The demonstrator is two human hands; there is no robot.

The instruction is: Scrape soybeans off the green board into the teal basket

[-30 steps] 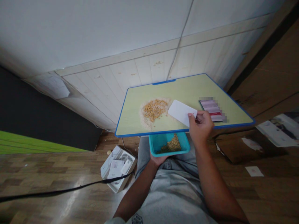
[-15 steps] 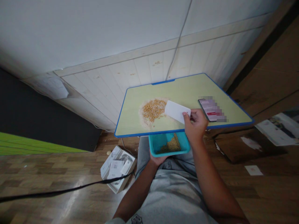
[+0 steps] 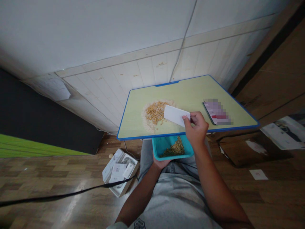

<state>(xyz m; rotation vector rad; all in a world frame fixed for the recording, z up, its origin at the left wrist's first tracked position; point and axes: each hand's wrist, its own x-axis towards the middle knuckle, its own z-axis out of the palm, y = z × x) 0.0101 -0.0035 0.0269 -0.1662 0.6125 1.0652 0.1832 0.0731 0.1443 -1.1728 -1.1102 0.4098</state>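
Observation:
My right hand pinches a flat white card-like scraper between thumb and fingers. The scraper's far edge is at the right side of a pile of yellow soybeans. Pale grains, apparently rice, lie around and among the beans on the table. Below the table's front edge my left hand holds a teal plastic basket from underneath, its fingers mostly hidden. Soybeans are heaped inside the basket, toward its right side.
The small table has a pale green top and blue rim. A phone lies on its right side. An open white box stands on the floor at left, a black strap passing it. A cardboard box sits at right.
My right hand has moved the scraper a little left and slightly down, closer over the pile. The left hand and basket have stayed in place.

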